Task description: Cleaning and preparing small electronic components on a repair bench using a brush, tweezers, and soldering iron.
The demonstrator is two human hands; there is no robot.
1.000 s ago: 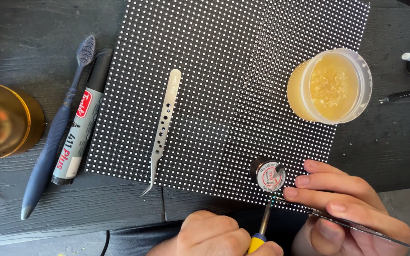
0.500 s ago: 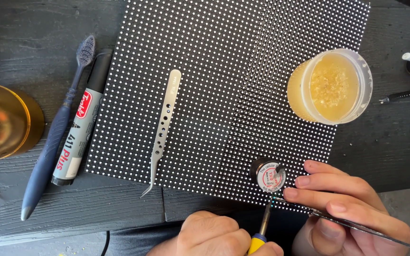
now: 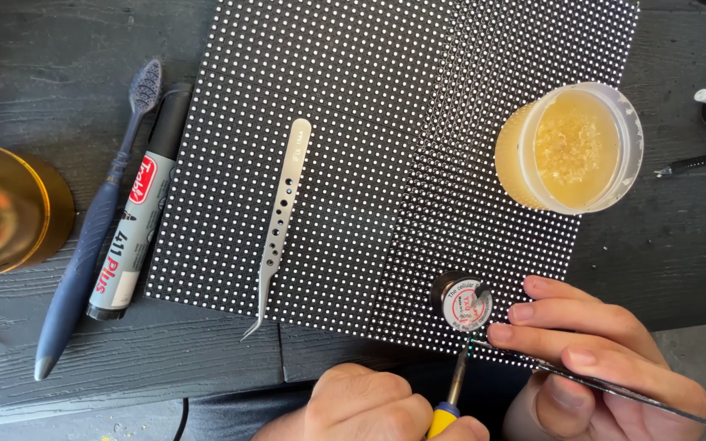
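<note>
Left hand (image 3: pixel 369 408), at the bottom centre of the frame, is closed around the yellow grip of a soldering iron (image 3: pixel 453 384), whose thin tip reaches up to the lower edge of the black dotted LED panel (image 3: pixel 386 122). I see my right hand (image 3: pixel 598 359) at the lower right, fingers pinched on slim tweezers (image 3: pixel 614 390) that run off toward the bottom right corner; their point meets the iron's tip at the panel's edge. Just above that spot a small round spool (image 3: pixel 466 304) stands on the panel, touching my fingertips. Upper right, a clear tub of amber flux (image 3: pixel 574 147) sits on the panel. A second pair of steel tweezers (image 3: pixel 278 224) lies mid-panel. Left of the panel lie a marker (image 3: pixel 136 220) and a dark toothbrush (image 3: pixel 96 220), with a brass bowl (image 3: pixel 6 208) at the left edge.
</note>
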